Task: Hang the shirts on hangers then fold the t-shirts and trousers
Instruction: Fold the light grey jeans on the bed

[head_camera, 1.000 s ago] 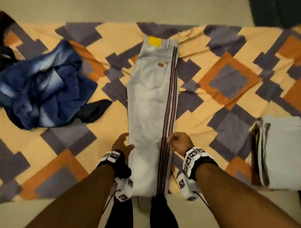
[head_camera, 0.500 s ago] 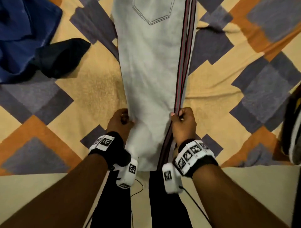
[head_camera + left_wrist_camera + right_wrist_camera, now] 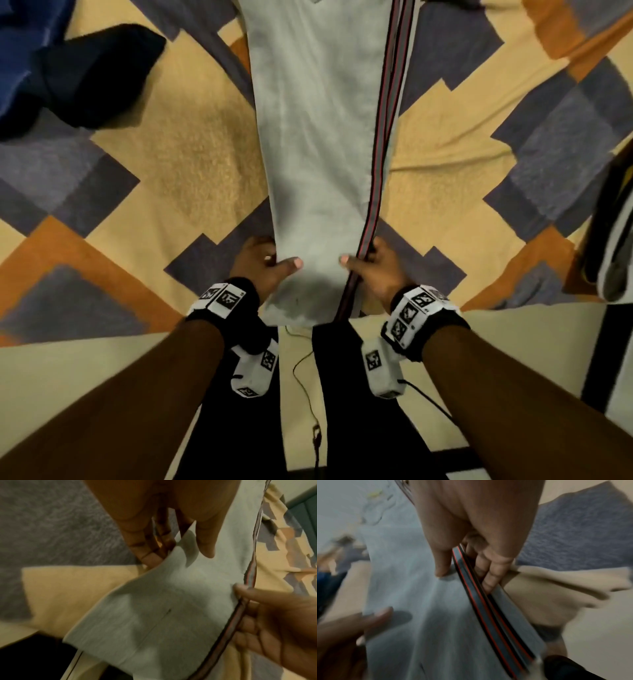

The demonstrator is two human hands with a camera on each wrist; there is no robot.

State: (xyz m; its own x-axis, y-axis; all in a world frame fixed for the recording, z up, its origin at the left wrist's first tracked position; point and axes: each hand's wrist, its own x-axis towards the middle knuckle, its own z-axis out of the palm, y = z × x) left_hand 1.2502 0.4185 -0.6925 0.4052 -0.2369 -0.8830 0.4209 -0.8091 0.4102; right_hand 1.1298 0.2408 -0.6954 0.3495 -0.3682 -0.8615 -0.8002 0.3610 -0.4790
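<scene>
Pale grey trousers point(image 3: 318, 137) with a dark red-edged side stripe point(image 3: 380, 154) lie lengthwise on the patterned bed cover, legs stacked, hems toward me. My left hand point(image 3: 263, 267) pinches the left edge of the legs near the hem, thumb on top and fingers underneath, as the left wrist view shows on the trousers point(image 3: 163, 615). My right hand point(image 3: 371, 270) pinches the striped right edge, thumb on top of the trousers point(image 3: 423, 601) and fingers curled under the stripe point(image 3: 489, 615). The waistband is out of view.
A blue garment point(image 3: 20, 58) with a black piece point(image 3: 99, 75) lies at the upper left of the bed cover point(image 3: 191, 164). A folded stack of clothes point(image 3: 613, 240) sits at the right edge. The bed's near edge and my dark-trousered legs are below.
My view dropped and closed in on the leg ends. Both hands went from resting beside the trousers to pinching the two edges near the hem, which now lifts slightly.
</scene>
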